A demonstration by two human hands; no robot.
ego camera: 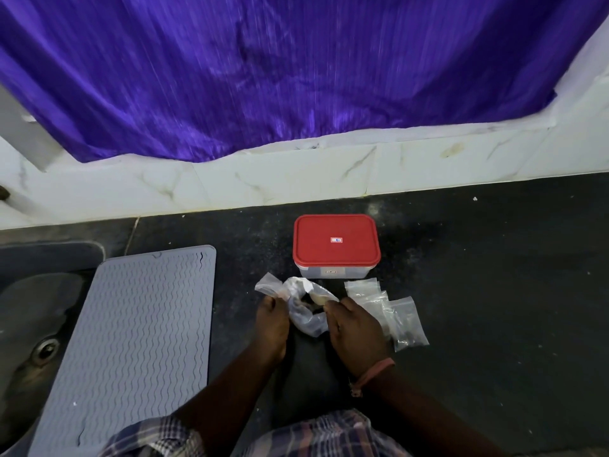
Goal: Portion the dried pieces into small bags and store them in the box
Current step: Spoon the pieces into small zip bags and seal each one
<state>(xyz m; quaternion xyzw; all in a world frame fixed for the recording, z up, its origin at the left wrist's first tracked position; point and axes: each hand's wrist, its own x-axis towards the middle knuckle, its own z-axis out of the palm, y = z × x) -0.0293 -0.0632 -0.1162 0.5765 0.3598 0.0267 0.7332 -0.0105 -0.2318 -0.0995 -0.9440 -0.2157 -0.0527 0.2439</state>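
Note:
A clear plastic bag (304,310) with dark and pale dried pieces inside lies on the black counter in front of me. My left hand (272,326) pinches its left edge, together with a small clear bag (268,283) that sticks out past my fingers. My right hand (357,328) pinches the bag's right edge, so its mouth is held apart. Several small empty zip bags (389,308) lie just right of my right hand. The clear box (336,273) with its red lid (336,240) on stands right behind the bag.
A grey ribbed silicone mat (138,341) lies to the left, partly over a dark sink (36,318) with a drain. A white tiled ledge (296,179) and a purple curtain (280,67) back the counter (494,291).

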